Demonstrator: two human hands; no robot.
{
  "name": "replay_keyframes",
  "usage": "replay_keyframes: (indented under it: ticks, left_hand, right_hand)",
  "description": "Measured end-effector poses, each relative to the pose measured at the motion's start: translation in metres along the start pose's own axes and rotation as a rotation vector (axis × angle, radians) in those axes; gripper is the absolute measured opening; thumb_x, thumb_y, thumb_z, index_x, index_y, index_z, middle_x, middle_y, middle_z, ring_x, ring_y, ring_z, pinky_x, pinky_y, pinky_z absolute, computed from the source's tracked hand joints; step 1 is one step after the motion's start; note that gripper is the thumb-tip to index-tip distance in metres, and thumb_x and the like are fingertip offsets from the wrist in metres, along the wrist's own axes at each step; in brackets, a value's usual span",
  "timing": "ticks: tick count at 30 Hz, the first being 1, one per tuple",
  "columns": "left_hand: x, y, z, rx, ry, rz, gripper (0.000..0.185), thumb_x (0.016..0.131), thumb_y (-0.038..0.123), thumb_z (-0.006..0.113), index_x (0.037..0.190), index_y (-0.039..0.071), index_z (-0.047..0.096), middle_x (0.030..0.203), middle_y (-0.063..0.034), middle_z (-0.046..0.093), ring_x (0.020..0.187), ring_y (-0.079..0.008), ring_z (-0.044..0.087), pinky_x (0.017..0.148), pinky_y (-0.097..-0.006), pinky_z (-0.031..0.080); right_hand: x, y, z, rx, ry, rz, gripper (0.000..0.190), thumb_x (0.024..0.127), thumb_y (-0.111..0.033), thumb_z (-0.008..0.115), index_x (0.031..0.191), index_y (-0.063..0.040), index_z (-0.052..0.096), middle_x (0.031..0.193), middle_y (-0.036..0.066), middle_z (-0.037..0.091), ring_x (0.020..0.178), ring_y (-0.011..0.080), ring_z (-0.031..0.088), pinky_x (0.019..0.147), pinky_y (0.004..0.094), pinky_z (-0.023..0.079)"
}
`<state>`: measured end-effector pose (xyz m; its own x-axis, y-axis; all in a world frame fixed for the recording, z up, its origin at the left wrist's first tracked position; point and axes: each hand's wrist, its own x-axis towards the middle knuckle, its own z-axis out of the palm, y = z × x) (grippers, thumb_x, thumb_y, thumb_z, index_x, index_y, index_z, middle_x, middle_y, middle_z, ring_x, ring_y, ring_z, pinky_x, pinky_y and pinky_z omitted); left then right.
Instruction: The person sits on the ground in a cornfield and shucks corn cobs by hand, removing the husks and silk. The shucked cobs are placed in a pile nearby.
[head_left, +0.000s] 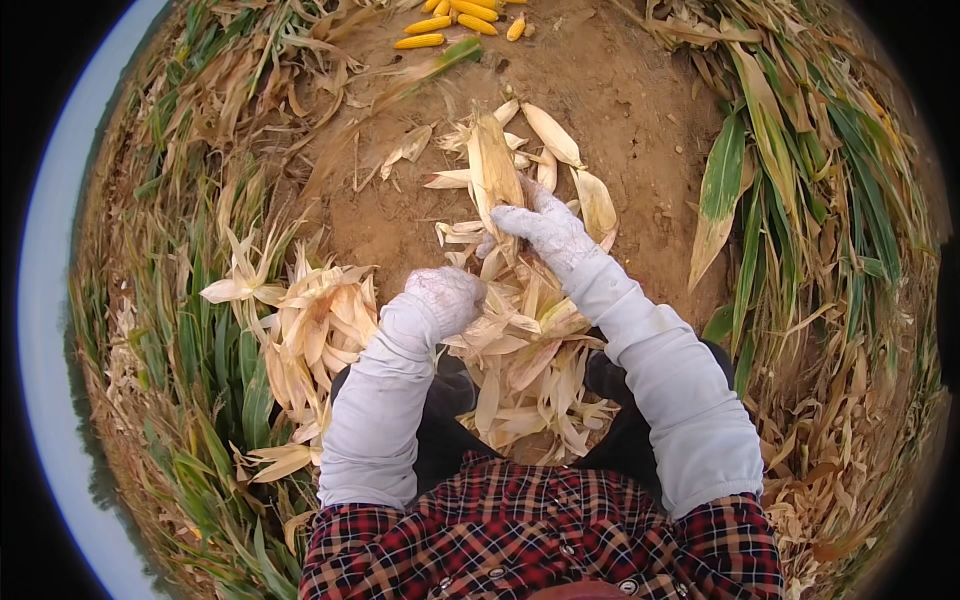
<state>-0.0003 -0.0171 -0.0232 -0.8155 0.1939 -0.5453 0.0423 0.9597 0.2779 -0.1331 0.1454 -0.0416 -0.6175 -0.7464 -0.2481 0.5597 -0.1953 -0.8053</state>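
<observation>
My right hand (547, 225), in a dusty white glove, is closed around the lower part of an ear of corn in its dry husk (495, 165), whose tip points away from me. My left hand (450, 300), gloved too, is curled just below and to the left of that ear; its fingers are hidden, so whether it holds anything does not show. Several more unhusked ears (553, 135) lie on the soil around the held one. Beneath my hands is a heap of loose husks (517, 360), between my knees.
Husked yellow corn cobs (442, 22) lie on the soil at the top. Another pile of stripped husks (322, 330) is at my left. Green and dry corn stalks lie along the left (202, 315) and the right side (795, 157).
</observation>
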Motion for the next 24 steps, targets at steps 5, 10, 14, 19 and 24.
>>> replay_keyframes:
  ticks: [5,10,14,19,24]
  left_hand:
    - [-0.003,-0.041,-0.033,-0.505,0.830,-0.270,0.026,0.098,0.032,0.068,0.113,0.011,0.075,0.105,-0.0131,0.076,0.100,-0.0320,0.073,0.085,-0.0438,0.057]
    - [0.017,-0.018,-0.046,-1.434,0.923,-0.206,0.043,0.099,0.027,0.076,0.128,-0.003,0.066,0.113,-0.0081,0.075,0.097,-0.0160,0.070,0.082,-0.0307,0.056]
    - [0.031,-0.019,-0.032,-1.424,0.939,-0.237,0.040,0.094,0.015,0.078,0.128,0.000,0.066,0.117,-0.0097,0.075,0.104,-0.0159,0.070,0.089,-0.0285,0.057]
    - [0.019,-0.003,-0.044,-1.657,0.860,0.100,0.041,0.093,0.007,0.074,0.133,0.002,0.064,0.120,-0.0107,0.074,0.107,-0.0172,0.070,0.096,-0.0327,0.057]
    - [0.020,-0.001,-0.041,-1.307,0.765,0.105,0.047,0.093,0.013,0.076,0.135,-0.002,0.063,0.124,-0.0121,0.072,0.111,-0.0185,0.068,0.097,-0.0346,0.054]
  right_hand:
    - [-0.002,0.013,0.002,-0.326,0.103,-0.195,0.090,0.086,-0.020,0.080,0.162,0.000,0.035,0.151,0.018,0.056,0.137,0.0246,0.056,0.115,0.0377,0.045]
    - [-0.019,0.006,0.025,-1.186,0.068,-0.156,0.106,0.080,-0.025,0.085,0.167,-0.014,0.026,0.143,0.024,0.054,0.128,0.0396,0.061,0.109,0.0452,0.050]
    - [-0.027,-0.004,0.032,-1.391,0.061,-0.185,0.102,0.081,-0.031,0.086,0.166,-0.020,0.029,0.132,0.025,0.057,0.120,0.0441,0.063,0.103,0.0490,0.053]
    - [-0.011,0.005,0.011,-0.493,0.068,-0.170,0.099,0.084,-0.043,0.085,0.161,-0.004,0.037,0.149,0.023,0.058,0.136,0.0307,0.060,0.114,0.0401,0.046]
    - [-0.009,0.005,0.007,-0.566,-0.007,-0.025,0.095,0.080,-0.050,0.084,0.155,-0.006,0.047,0.137,0.017,0.066,0.124,0.0267,0.065,0.108,0.0362,0.049]
